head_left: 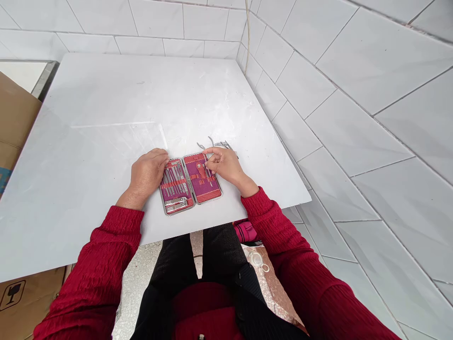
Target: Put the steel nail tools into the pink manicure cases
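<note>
An open manicure case (207,194) with a purple and red lining lies near the table's front edge. Its left half holds several slim metal tools (173,181) under a red strap, with nail clippers (176,204) below them. My left hand (148,172) grips the left edge of the case, fingers curled. Over the right half, my right hand (225,164) pinches a thin metal manicure tool (211,183), partly hidden by the fingers. Red straps (201,177) show on that half. Just behind the case lie metal nippers (222,143) and other curved metal handles (211,140).
The white table (106,99) meets tiled walls at the back and right. Cardboard boxes (16,113) stand at the left, one below the table. Under the front edge are a pink bag (245,231) and a small clear round object (256,259).
</note>
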The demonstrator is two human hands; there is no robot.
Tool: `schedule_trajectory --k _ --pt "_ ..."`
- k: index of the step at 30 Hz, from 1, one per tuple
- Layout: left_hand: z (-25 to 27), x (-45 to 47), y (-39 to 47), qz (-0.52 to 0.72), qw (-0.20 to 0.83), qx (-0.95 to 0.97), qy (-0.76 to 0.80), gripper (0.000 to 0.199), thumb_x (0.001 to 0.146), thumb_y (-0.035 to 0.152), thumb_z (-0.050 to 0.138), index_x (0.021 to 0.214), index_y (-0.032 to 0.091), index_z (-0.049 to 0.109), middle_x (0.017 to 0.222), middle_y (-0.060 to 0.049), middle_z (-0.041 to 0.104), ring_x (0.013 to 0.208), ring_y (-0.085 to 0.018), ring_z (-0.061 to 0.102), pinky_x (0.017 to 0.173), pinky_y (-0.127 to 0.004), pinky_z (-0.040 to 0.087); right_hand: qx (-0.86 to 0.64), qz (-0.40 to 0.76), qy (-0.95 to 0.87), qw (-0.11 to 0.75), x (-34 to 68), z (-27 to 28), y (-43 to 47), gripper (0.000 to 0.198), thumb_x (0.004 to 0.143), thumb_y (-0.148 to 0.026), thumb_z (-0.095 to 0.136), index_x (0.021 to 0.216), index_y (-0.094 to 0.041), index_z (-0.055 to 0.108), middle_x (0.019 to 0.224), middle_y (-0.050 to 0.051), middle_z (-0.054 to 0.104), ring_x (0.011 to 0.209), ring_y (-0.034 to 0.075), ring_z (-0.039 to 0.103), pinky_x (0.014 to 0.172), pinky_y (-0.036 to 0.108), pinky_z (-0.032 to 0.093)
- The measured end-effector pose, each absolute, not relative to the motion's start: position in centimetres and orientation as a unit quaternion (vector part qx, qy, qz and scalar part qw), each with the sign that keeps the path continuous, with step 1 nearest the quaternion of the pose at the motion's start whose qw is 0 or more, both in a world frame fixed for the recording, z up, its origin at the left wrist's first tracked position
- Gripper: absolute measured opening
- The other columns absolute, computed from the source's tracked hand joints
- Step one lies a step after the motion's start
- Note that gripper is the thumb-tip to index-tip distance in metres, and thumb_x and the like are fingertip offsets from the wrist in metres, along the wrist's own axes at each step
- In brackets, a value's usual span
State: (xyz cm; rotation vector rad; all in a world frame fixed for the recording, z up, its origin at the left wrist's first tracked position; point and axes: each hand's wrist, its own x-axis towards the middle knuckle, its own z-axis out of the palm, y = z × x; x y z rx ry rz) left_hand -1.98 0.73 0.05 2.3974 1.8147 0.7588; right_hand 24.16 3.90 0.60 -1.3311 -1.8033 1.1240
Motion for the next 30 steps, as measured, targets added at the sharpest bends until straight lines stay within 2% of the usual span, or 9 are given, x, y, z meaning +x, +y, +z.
schedule_trajectory --k 5,16,24,30 --pt "0.0 -2.0 0.8 0.248 0.022 0.774 0.582 0.033 0.1 0.026 0.04 0.096 0.021 0.073 0.121 -0.006 0.074 0.116 -0.024 0.067 0.097 -0.037 0.055 -0.54 0.323 -0.72 0.293 23.6 0.7 3.4 0.027 0.082 -0.017 0.058 0.103 -0.02 0.074 0.061 -0.006 0.062 0.063 0.014 0.06 0.07 0.027 0.046" --pt "-0.1 -2.1 0.8 0.245 0.018 0.777 0.579 0.033 0.099 0.025 0.041 0.095 0.022 0.073 0.121 -0.005 0.073 0.114 -0.024 0.067 0.093 -0.036 0.055 -0.568 0.165 -0.776 0.22 22.5 0.8 2.9 0.025 0.086 -0.018 0.057 0.103 -0.02 0.075 0.073 0.0 0.07 0.075 0.02 0.065 0.073 0.03 0.041" --pt "-0.1 -2.0 0.9 0.249 0.013 0.778 0.576 0.032 0.098 0.025 0.041 0.098 0.021 0.074 0.12 -0.005 0.073 0.114 -0.024 0.067 0.094 -0.037 0.055 -0.579 0.117 -0.79 0.161 22.1 1.5 2.4 0.024 0.09 -0.021 0.054 0.104 -0.019 0.073 0.085 0.006 0.074 0.084 0.024 0.065 0.072 0.032 0.039" --pt "-0.4 -2.1 1.0 0.249 0.006 0.78 0.574 0.033 0.098 0.025 0.041 0.096 0.02 0.074 0.119 -0.006 0.073 0.112 -0.025 0.068 0.092 -0.038 0.055 -0.579 0.11 -0.794 0.153 22.0 1.9 2.6 0.026 0.087 -0.015 0.051 0.1 -0.017 0.073 0.079 0.005 0.072 0.079 0.023 0.063 0.069 0.032 0.036"
